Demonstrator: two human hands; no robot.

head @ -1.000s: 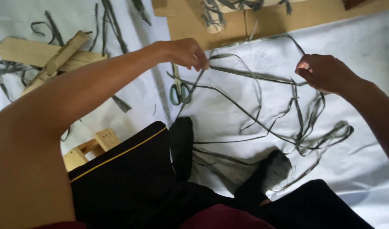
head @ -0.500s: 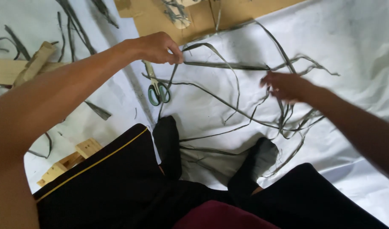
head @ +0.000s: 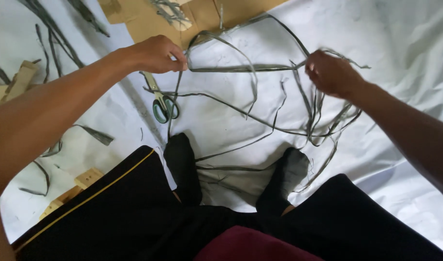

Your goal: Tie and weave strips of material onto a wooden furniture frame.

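1. The grey-green strip (head: pixel 240 68) runs taut across the upper middle of the frame over the white sheet (head: pixel 405 43).
2. The left hand (head: pixel 156 53), upper left, is pinched closed on one end; a slack pinch could let it slip.
3. The scissors (head: pixel 161 104) lie open-bladed just below it, where trailing loops could snag.
4. The right hand (head: pixel 330 72), upper right, is closed on the other end; hard pulling may tear the strip.

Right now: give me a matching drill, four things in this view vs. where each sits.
Things:
1. scissors
2. cardboard sheet
3. wooden block
4. flat strip

Places:
A. top of view, on the white sheet
B. stretched between left hand and right hand
C. lower left, beside the black trouser leg
D. below the left hand, on the white sheet

Pairs: 1-D, 2-A, 3-C, 4-B
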